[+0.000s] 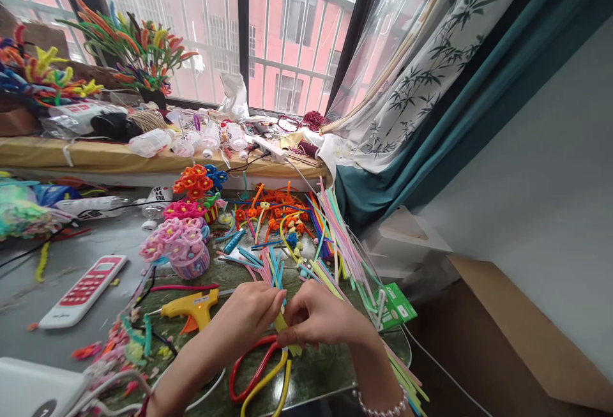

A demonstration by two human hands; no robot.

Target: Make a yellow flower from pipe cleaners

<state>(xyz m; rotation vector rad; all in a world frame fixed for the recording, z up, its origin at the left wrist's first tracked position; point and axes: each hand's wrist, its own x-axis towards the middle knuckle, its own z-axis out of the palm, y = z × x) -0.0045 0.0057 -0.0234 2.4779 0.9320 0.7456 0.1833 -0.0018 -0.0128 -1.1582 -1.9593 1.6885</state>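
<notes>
My left hand and my right hand meet over the green tabletop, both with fingers closed on a short bundle of yellow pipe cleaners. Its lower ends poke out beneath my right fingers. Just below my hands lie scissors with one red and one yellow handle loop. Blue and pink pipe cleaners lie right behind my fingers. Left of my left hand rests a yellow glue gun.
A pot of pink flowers, a white remote and a white device stand left. Orange pieces and long pipe cleaners lie behind. A green card is at the right edge, with a cardboard box beyond.
</notes>
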